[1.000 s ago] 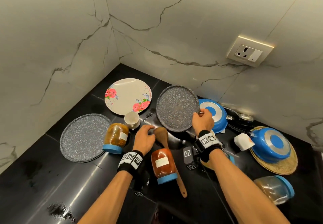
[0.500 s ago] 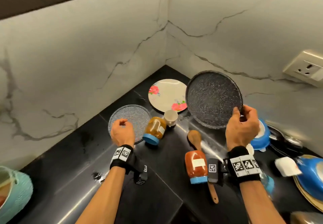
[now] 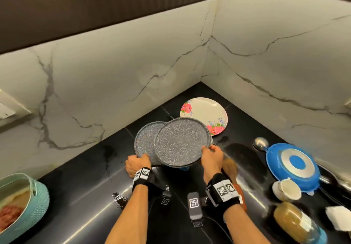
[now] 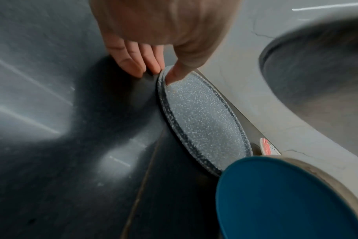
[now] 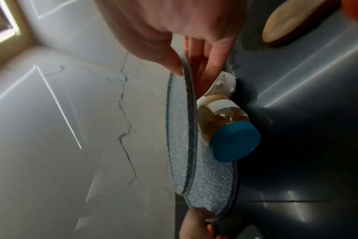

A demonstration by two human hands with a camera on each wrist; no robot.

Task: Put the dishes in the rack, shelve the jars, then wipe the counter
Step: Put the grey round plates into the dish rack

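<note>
Two grey speckled plates overlap in the middle of the black counter (image 3: 79,196). My right hand (image 3: 211,155) pinches the near rim of the upper plate (image 3: 182,143), thumb on top and fingers beneath (image 5: 206,76), and holds it above the counter. My left hand (image 3: 137,164) pinches the near edge of the lower plate (image 3: 145,139), with the thumb (image 4: 174,76) on its rim. A floral plate (image 3: 204,114) lies behind them in the corner. An amber jar with a blue lid (image 5: 225,129) lies on its side under the raised plate. A red jar (image 3: 240,196) is mostly hidden by my right wrist.
An upturned blue pan (image 3: 292,165), a ladle (image 3: 261,143), a white cup (image 3: 288,188), another lying jar (image 3: 296,224) and a white cloth (image 3: 340,219) crowd the right. A wooden spoon (image 3: 229,167) lies by my right hand. A teal basket (image 3: 28,205) stands far left. Dark crumbs (image 3: 118,198) dot the counter.
My right hand has carried its grey plate left and down until it overlaps the second grey plate. My left hand has taken that second plate by its near edge. The view has swung left.
</note>
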